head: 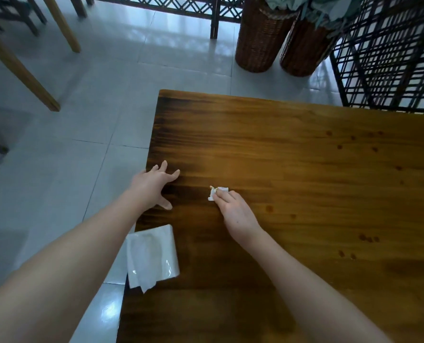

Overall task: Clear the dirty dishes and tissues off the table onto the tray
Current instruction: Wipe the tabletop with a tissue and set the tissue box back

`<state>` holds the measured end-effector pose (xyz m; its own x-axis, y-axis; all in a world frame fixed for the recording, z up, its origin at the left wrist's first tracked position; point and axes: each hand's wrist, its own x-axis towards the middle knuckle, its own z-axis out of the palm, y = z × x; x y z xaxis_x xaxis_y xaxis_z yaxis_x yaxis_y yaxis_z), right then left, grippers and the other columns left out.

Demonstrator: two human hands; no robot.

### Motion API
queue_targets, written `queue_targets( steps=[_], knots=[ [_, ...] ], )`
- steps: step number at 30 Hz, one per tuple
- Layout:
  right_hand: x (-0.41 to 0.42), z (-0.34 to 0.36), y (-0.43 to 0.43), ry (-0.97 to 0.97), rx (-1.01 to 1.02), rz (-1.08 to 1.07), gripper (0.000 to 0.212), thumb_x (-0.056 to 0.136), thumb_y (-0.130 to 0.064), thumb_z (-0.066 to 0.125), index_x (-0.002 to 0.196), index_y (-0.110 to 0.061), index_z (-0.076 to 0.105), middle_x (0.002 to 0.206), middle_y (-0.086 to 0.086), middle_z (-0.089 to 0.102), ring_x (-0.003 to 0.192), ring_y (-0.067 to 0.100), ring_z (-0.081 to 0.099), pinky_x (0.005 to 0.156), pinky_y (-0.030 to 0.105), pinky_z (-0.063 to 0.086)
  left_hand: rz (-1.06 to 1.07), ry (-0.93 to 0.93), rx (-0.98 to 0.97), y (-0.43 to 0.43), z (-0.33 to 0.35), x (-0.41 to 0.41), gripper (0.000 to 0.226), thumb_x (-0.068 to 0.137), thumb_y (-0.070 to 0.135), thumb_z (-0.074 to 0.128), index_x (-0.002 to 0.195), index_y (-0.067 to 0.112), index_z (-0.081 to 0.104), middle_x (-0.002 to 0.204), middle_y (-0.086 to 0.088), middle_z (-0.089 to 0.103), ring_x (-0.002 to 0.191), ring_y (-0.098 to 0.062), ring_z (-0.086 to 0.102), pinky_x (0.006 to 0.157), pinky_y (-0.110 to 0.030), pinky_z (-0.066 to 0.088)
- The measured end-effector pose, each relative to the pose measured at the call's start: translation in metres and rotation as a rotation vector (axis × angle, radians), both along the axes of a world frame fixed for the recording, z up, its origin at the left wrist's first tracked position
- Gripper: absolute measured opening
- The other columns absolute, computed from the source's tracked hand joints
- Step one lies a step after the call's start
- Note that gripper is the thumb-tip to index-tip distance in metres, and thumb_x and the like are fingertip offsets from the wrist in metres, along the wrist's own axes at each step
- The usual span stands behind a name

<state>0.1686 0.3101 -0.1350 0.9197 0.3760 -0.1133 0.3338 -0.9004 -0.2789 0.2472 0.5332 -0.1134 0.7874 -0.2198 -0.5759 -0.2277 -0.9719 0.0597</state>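
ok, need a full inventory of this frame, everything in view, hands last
table: 1, brown wood, centre and right
tissue wad: 1, white with a yellowish stain, on the table under the right fingertips
tissue pack: 1, white in clear wrap, at the table's left edge
wicker baskets: 2, dark brown, on the floor beyond the table's far edge
lattice screens: at least 2, black, along the back and far right
wooden legs: 2, light wood, top left
floor: 1, pale grey tiles, left and back
left hand: 1, fingers spread, on the table's left edge
right hand: 1, fingertips on the wad; pinch unclear
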Motion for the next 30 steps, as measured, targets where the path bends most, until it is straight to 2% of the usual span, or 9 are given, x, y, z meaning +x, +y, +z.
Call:
queue_targets(
  steps=[2, 6, 10, 15, 19, 21, 24, 27, 30],
  knots=[
    [-0.010, 0.005, -0.019, 0.000, 0.015, -0.065, 0.047, 0.090, 0.005, 0.050, 0.135, -0.005, 0.048, 0.139, 0.010, 0.050, 0.124, 0.023, 0.044, 0.106, 0.028, 0.029, -0.008, 0.006, -0.007, 0.001, 0.001, -0.002, 0.101, 0.076, 0.040, 0.077, 0.151, 0.039, 0.009, 0.161, -0.002, 0.000, 0.147, -0.027, 0.011, 0.113, -0.046, 0.026],
    [-0.028, 0.008, -0.076, -0.030, 0.012, -0.378, 0.043, 0.088, 0.006, 0.052, 0.128, -0.010, 0.057, 0.131, 0.005, 0.057, 0.113, 0.019, 0.050, 0.102, 0.030, 0.040, -0.069, 0.021, 0.030, 0.007, 0.004, -0.009, 0.091, 0.086, 0.052, 0.059, 0.150, 0.040, -0.004, 0.161, -0.004, -0.008, 0.148, -0.029, 0.004, 0.116, -0.047, 0.018],
    [-0.043, 0.009, -0.107, -0.037, -0.008, -0.567, 0.040, 0.089, 0.006, 0.052, 0.127, -0.007, 0.058, 0.127, 0.007, 0.061, 0.109, 0.022, 0.052, 0.101, 0.032, 0.043, -0.068, -0.035, -0.061, 0.004, 0.014, -0.017, 0.077, 0.092, 0.054, 0.045, 0.150, 0.041, -0.004, 0.162, -0.004, -0.003, 0.148, -0.029, 0.008, 0.115, -0.047, 0.021],
    [-0.057, 0.005, -0.077, -0.056, 0.056, -0.567, 0.041, 0.089, 0.011, 0.046, 0.126, -0.004, 0.058, 0.125, 0.010, 0.060, 0.115, 0.025, 0.049, 0.102, 0.027, 0.036, -0.188, -0.101, -0.128, -0.033, 0.021, -0.045, 0.073, 0.095, 0.054, 0.039, 0.151, 0.038, -0.005, 0.161, -0.006, 0.000, 0.147, -0.029, 0.009, 0.116, -0.049, 0.017],
    [-0.082, 0.009, -0.058, -0.045, 0.161, -0.350, 0.035, 0.090, 0.006, 0.049, 0.122, -0.001, 0.060, 0.122, 0.014, 0.061, 0.115, 0.029, 0.053, 0.102, 0.028, 0.034, -0.229, -0.080, -0.175, -0.067, 0.027, -0.072, 0.065, 0.098, 0.050, 0.036, 0.152, 0.031, 0.005, 0.161, -0.006, 0.004, 0.147, -0.026, 0.009, 0.117, -0.047, 0.015],
    [-0.091, 0.012, -0.064, -0.037, 0.127, -0.223, 0.035, 0.085, 0.008, 0.055, 0.119, 0.003, 0.061, 0.119, 0.018, 0.063, 0.110, 0.034, 0.057, 0.099, 0.036, 0.041, -0.249, -0.059, -0.156, -0.082, 0.027, -0.085, 0.064, 0.099, 0.047, 0.037, 0.153, 0.027, 0.008, 0.161, -0.006, 0.005, 0.147, -0.025, 0.009, 0.117, -0.046, 0.013],
    [-0.095, 0.015, -0.082, -0.012, 0.044, -0.109, 0.041, 0.085, 0.008, 0.055, 0.126, 0.002, 0.056, 0.127, 0.016, 0.059, 0.113, 0.031, 0.055, 0.101, 0.035, 0.039, -0.277, -0.047, -0.124, -0.100, 0.024, -0.107, 0.064, 0.099, 0.046, 0.039, 0.153, 0.027, 0.010, 0.161, -0.004, 0.005, 0.148, -0.024, 0.008, 0.118, -0.045, 0.011],
    [-0.092, 0.016, -0.104, -0.011, 0.016, -0.118, 0.041, 0.086, 0.007, 0.051, 0.126, -0.002, 0.057, 0.127, 0.012, 0.059, 0.106, 0.027, 0.054, 0.097, 0.031, 0.038, -0.239, -0.042, -0.096, -0.110, 0.019, -0.125, 0.067, 0.097, 0.050, 0.040, 0.153, 0.030, 0.009, 0.161, -0.005, 0.004, 0.148, -0.026, 0.007, 0.117, -0.047, 0.008],
    [-0.084, 0.014, -0.131, -0.025, 0.027, -0.270, 0.039, 0.084, 0.011, 0.050, 0.117, -0.006, 0.063, 0.119, 0.008, 0.061, 0.094, 0.024, 0.052, 0.089, 0.029, 0.040, -0.188, -0.017, -0.043, -0.114, 0.015, -0.136, 0.072, 0.095, 0.054, 0.040, 0.153, 0.031, 0.004, 0.162, -0.004, -0.001, 0.148, -0.027, 0.006, 0.117, -0.050, 0.006]
  ],
)
